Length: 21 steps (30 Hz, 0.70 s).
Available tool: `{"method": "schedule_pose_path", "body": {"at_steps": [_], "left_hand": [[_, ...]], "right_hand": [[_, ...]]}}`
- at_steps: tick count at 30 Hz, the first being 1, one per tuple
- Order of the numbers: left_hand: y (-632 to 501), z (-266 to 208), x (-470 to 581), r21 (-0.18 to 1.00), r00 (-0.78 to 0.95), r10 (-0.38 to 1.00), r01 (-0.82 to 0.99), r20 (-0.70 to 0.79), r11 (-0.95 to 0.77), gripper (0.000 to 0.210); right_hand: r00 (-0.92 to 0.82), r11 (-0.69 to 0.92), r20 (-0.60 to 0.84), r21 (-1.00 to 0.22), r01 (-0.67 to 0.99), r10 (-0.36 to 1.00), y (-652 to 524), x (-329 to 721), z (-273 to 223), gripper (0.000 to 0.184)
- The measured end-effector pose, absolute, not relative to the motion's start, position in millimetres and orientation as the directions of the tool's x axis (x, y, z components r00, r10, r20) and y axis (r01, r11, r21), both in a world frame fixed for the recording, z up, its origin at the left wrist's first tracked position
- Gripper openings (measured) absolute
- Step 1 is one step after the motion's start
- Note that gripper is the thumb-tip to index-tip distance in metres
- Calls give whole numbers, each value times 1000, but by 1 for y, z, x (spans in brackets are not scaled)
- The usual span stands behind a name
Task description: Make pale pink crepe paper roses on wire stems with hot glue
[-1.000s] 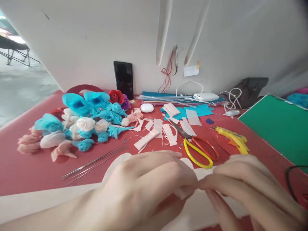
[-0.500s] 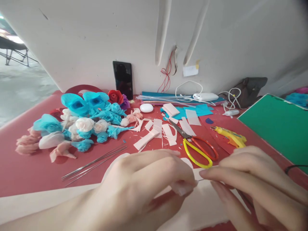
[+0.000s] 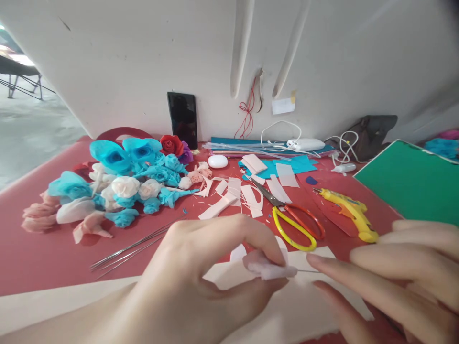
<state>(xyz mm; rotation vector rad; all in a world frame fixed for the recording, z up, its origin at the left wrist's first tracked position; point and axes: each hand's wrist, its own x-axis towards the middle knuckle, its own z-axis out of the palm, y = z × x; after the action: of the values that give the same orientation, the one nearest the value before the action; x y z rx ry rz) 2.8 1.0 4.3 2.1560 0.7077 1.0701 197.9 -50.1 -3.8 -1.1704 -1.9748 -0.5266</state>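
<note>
A pale pinkish-white, loosely rolled piece of thin crepe paper (image 3: 272, 271) is pinched between the thumb and forefinger of the left hand (image 3: 204, 277), above a large cream-coloured sheet (image 3: 297, 306) on the glossy red surface (image 3: 60, 258). From the roll's right end a thin, straight grey metal wire (image 3: 309, 271) is seen to extend rightward, nearly level, toward the right hand (image 3: 390, 267). The roll's long axis is aligned with the wire, crosswise to the view; the roll is held by the left hand, while the wire's visible right part is nearer the right fingertips. The right thumb and forefinger are parted on either side of the wire's line; whether the wire is touched or gripped farther in cannot be told. Beyond the hands, metal scissors with yellow and red handles (image 3: 276, 200) are laid near a yellow glue gun (image 3: 346, 208).
</note>
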Motion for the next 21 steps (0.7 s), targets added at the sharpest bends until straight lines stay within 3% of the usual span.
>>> {"method": "schedule_pose_path", "body": {"at_steps": [3, 6, 8, 12, 16, 21], "left_hand": [[1, 6, 2, 731, 532, 696, 194, 481, -654, 30], [-1, 3, 2, 742, 516, 707, 187, 484, -644, 29], [-2, 1, 2, 746, 497, 716, 186, 489, -639, 30], [-1, -1, 4, 757, 482, 723, 170, 494, -631, 26], [1, 0, 4, 768, 486, 723, 149, 492, -623, 24], [1, 1, 5, 776, 487, 731, 157, 477, -611, 22]], "right_hand": [[-104, 449, 830, -187, 874, 547, -51, 189, -10, 10], [-57, 488, 804, -301, 819, 592, -49, 188, -14, 8], [-70, 529, 763, -375, 761, 643, -47, 193, -13, 13], [-265, 630, 617, -502, 592, 741, -43, 206, -1, 20], [-193, 500, 470, -718, 484, 861, -40, 212, 10, 6], [20, 352, 467, -693, 629, 884, -27, 224, 9, 7]]}}
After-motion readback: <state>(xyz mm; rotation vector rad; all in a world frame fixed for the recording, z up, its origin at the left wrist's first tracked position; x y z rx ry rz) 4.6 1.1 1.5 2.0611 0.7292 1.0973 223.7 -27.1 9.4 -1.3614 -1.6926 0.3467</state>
